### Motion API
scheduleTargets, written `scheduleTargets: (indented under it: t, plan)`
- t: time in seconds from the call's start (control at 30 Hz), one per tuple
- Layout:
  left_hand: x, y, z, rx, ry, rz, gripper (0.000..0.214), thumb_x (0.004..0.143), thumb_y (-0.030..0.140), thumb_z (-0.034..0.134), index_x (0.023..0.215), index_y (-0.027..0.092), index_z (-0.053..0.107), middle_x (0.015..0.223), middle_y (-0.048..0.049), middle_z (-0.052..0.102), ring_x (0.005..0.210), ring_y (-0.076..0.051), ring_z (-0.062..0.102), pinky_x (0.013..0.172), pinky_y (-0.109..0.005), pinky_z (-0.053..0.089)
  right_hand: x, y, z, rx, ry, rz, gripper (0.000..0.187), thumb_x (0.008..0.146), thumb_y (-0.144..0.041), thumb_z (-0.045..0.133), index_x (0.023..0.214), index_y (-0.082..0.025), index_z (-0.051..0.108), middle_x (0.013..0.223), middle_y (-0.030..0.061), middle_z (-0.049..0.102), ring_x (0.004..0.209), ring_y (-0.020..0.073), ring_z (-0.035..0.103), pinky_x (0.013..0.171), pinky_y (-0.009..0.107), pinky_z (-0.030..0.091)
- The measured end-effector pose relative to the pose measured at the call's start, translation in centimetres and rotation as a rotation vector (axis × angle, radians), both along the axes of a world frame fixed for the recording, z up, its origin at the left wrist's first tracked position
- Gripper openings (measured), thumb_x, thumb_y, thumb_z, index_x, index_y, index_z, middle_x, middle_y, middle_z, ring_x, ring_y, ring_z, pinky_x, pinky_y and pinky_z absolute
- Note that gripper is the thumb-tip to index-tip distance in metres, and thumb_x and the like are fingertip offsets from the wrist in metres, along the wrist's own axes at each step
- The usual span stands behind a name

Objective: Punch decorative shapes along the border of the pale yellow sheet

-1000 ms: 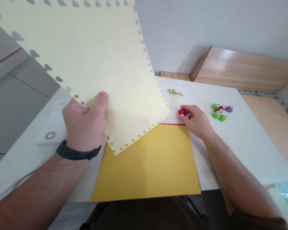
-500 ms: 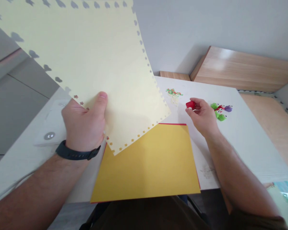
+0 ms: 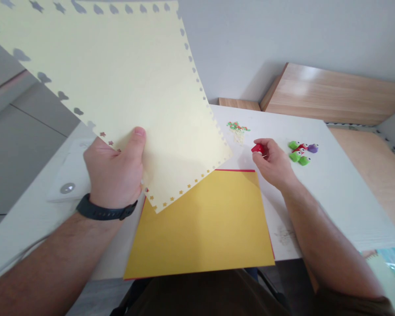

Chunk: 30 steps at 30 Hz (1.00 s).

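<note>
My left hand grips a pale yellow sheet of paper by its lower left edge, thumb on top. Punched shapes run along the sheet's borders: stars, hearts, flowers and others too small to name. Held up, the sheet slants over a darker yellow sheet lying on the table, with a red edge showing beneath. Between the fingers of my right hand is a small red craft punch, raised over the table right of the pale sheet. The fingers hide part of it.
Several green, red and purple craft punches stand right of my right hand. Green, orange and pale paper cutouts lie in a small pile farther back. A wooden panel rises behind the white table. At left lies a white object with a round silver part.
My right hand has shifted slightly left and turned the red craft punch a little. The pale sheet has drifted slightly left in my left hand.
</note>
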<state>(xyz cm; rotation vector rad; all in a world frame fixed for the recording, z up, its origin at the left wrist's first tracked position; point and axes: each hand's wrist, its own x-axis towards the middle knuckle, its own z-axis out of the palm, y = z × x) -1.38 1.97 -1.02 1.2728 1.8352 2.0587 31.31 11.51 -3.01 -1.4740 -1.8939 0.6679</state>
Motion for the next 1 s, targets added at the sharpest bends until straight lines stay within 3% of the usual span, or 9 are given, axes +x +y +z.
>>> scheduleTargets:
  t: [0.17, 0.47, 0.83, 1.0]
  plan:
    - [-0.1, 0.1, -0.2, 0.010, -0.028, -0.012, 0.035, 0.086, 0.019, 0.079, 0.121, 0.013, 0.076, 0.127, -0.0121, 0.076, 0.122, -0.029, 0.071, 0.111, -0.047, 0.056, -0.4, -1.0, 1.3, -0.080, -0.207, 0.203, 0.030, 0.085, -0.021, 0.057, 0.111, -0.022, 0.072, 0.085, 0.0039, 0.069, 0.072, 0.0192, 0.059, 0.068, 0.034, 0.045]
    - [0.0, 0.0, 0.1, -0.002, 0.016, 0.000, 0.027, 0.087, 0.021, 0.075, 0.113, 0.013, 0.077, 0.125, -0.0084, 0.077, 0.120, -0.026, 0.071, 0.110, -0.044, 0.056, -0.8, -2.3, 2.5, -0.074, -0.372, 0.547, 0.033, 0.079, -0.015, 0.062, 0.108, -0.024, 0.075, 0.098, 0.0050, 0.073, 0.085, 0.0212, 0.067, 0.080, 0.034, 0.050]
    - [-0.1, 0.2, 0.1, 0.019, -0.014, 0.016, 0.027, 0.086, 0.021, 0.078, 0.112, 0.013, 0.077, 0.118, -0.0097, 0.078, 0.115, -0.027, 0.073, 0.111, -0.048, 0.055, -0.6, -2.9, 3.6, -0.117, -0.429, 0.724, 0.031, 0.078, -0.012, 0.063, 0.104, -0.023, 0.075, 0.097, 0.0050, 0.068, 0.082, 0.0192, 0.062, 0.077, 0.032, 0.048]
    - [0.1, 0.2, 0.2, 0.023, -0.040, 0.035, 0.026, 0.087, 0.021, 0.077, 0.111, 0.011, 0.077, 0.118, -0.0096, 0.079, 0.112, -0.025, 0.074, 0.108, -0.046, 0.058, -1.0, -4.1, 4.5, -0.151, -0.342, 0.777, 0.036, 0.079, -0.011, 0.064, 0.112, -0.023, 0.074, 0.101, 0.0059, 0.068, 0.083, 0.0188, 0.063, 0.078, 0.031, 0.049]
